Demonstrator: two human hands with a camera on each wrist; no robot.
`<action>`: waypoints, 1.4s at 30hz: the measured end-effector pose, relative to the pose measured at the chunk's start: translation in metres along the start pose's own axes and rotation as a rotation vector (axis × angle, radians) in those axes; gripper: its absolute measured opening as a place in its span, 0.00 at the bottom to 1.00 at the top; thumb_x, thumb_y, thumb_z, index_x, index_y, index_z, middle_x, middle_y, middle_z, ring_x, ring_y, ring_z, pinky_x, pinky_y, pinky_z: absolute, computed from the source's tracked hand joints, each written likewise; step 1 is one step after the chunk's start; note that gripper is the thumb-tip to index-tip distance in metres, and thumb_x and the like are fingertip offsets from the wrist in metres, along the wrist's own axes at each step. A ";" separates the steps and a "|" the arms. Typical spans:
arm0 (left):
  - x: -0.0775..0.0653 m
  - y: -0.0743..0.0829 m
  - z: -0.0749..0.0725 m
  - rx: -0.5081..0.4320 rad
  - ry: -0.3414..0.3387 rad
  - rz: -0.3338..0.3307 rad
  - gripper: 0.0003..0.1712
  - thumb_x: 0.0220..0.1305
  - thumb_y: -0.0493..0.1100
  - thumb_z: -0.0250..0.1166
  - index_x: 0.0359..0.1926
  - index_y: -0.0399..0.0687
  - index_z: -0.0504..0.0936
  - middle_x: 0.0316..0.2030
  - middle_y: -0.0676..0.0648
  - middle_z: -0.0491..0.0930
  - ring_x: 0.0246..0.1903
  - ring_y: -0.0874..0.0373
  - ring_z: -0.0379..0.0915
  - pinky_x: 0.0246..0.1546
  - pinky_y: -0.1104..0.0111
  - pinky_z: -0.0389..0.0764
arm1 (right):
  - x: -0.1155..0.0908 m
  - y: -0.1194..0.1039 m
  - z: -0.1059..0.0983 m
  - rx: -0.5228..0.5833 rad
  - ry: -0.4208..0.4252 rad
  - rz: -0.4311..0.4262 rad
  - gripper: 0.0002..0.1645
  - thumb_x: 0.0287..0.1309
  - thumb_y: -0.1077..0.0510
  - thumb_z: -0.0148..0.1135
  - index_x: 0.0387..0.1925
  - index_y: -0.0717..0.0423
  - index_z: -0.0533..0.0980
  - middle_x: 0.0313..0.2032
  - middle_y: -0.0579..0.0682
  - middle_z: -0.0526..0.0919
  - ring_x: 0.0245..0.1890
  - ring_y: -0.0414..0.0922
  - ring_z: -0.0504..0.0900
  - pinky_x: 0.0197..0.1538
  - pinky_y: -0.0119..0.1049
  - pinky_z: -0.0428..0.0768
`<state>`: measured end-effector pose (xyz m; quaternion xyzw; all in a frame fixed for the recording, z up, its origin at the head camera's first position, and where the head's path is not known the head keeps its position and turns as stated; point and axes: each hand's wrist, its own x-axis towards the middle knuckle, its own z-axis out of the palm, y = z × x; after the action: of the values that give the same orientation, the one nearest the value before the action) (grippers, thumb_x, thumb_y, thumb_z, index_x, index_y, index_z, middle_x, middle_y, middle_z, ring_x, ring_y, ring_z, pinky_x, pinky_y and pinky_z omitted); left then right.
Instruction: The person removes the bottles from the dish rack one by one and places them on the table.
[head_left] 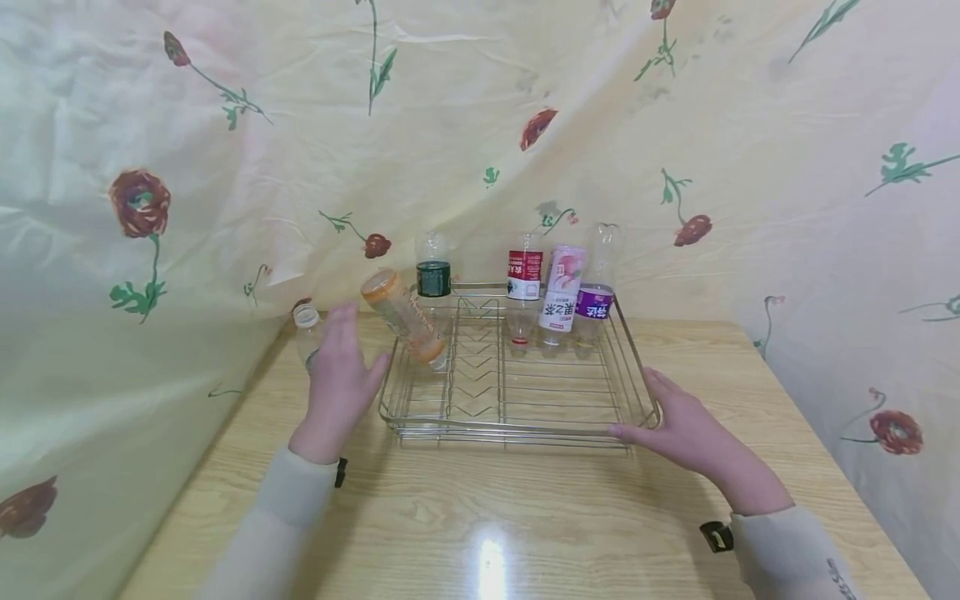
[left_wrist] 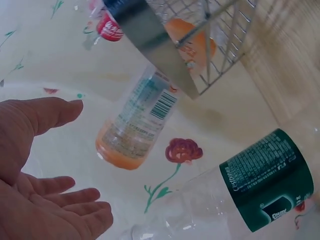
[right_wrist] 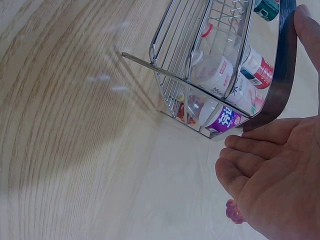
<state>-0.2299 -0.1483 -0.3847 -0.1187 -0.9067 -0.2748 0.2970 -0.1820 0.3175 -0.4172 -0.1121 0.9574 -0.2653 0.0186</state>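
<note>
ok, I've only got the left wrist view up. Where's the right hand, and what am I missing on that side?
Observer: The right hand is at the near right corner of the wire rack.
Operator: Copy. Anything standing toward the far right corner?
Observer: Yes, the head view shows a purple-labelled bottle there, neck down.
Operator: And directly left of that one?
Observer: A pink-and-white bottle, also inside.
</note>
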 end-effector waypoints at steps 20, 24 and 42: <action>0.018 -0.006 0.019 0.247 -0.021 0.322 0.35 0.49 0.23 0.73 0.61 0.27 0.74 0.67 0.26 0.66 0.70 0.32 0.57 0.72 0.48 0.56 | 0.001 0.000 0.000 -0.006 -0.002 0.001 0.75 0.52 0.26 0.69 0.77 0.73 0.44 0.74 0.75 0.48 0.71 0.74 0.51 0.67 0.70 0.57; 0.024 -0.006 0.020 0.289 -0.029 0.393 0.30 0.51 0.20 0.70 0.58 0.27 0.76 0.66 0.26 0.68 0.69 0.33 0.59 0.72 0.48 0.56 | 0.002 0.000 0.000 -0.006 -0.002 -0.003 0.75 0.53 0.27 0.70 0.76 0.74 0.45 0.74 0.76 0.48 0.71 0.74 0.51 0.67 0.70 0.57; 0.041 -0.004 0.032 0.617 -0.238 0.594 0.37 0.53 0.22 0.72 0.66 0.33 0.74 0.68 0.32 0.67 0.71 0.37 0.56 0.75 0.52 0.48 | 0.000 0.000 0.000 -0.005 -0.005 0.003 0.76 0.52 0.26 0.69 0.77 0.73 0.43 0.74 0.75 0.47 0.71 0.74 0.51 0.68 0.70 0.56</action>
<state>-0.2795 -0.1316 -0.3834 -0.3106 -0.9007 0.1216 0.2783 -0.1824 0.3178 -0.4176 -0.1112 0.9583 -0.2625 0.0210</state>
